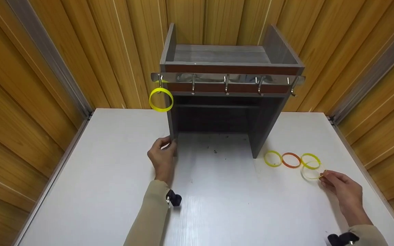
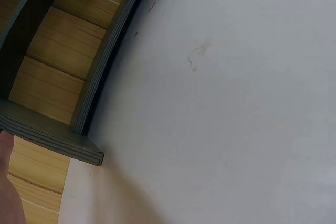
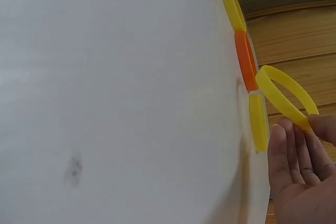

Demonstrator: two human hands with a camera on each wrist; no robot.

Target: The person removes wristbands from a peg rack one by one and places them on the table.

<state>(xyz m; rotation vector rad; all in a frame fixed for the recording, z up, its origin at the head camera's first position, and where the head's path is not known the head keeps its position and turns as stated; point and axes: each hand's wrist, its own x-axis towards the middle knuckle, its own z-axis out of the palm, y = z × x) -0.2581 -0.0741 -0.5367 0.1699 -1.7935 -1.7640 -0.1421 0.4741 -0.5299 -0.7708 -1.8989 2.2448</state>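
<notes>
A grey wooden shelf stand [image 1: 210,61] carries a shiny metal hook rail [image 1: 210,78] across its front. My left hand [image 1: 162,158] grips the low front edge of its left side panel; in the left wrist view only part of that hand [image 2: 7,192] shows, against the panel [image 2: 52,135]. Between thumb and fingers, my right hand [image 1: 343,188] pinches a yellow silicone wristband [image 3: 281,102], raised above the table. Near it lie a yellow band [image 3: 258,121], an orange band [image 3: 245,60] and another yellow band [image 3: 232,6] in a row.
One yellow band [image 1: 161,109] hangs on the leftmost hook. Several other hooks [image 1: 227,85] line the rail and stick out forward. Yellow wood-look walls [image 1: 29,85] enclose the white table [image 1: 217,205] at the back and both sides.
</notes>
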